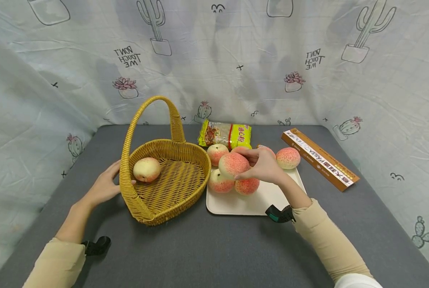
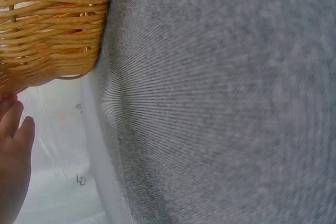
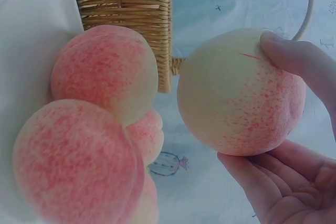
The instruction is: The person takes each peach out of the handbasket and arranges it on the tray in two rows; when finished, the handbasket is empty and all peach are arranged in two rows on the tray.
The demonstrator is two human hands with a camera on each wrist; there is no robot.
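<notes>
My right hand (image 1: 264, 165) holds a pink-and-cream peach (image 1: 232, 165) between thumb and fingers, raised above the other peaches. In the right wrist view, the held peach (image 3: 236, 95) stands apart from the peaches (image 3: 79, 161) lower on the left. At the left side of a yellow wicker basket (image 1: 183, 206), my left hand (image 1: 104, 186) grips the wall by the handle, fingers outside and thumb tip showing at the rim. One peach (image 1: 147, 169) lies inside the basket. Several peaches (image 1: 220, 183) sit on a cream tray (image 1: 272, 200), some partly hidden by my right hand.
A yellow-and-clear food packet (image 1: 223, 134) lies behind the tray. Right of it, a long brown pasta box (image 1: 320, 159) lies at an angle. Grey cloth (image 1: 200, 248) covers the table, and a printed curtain (image 1: 214, 60) hangs behind.
</notes>
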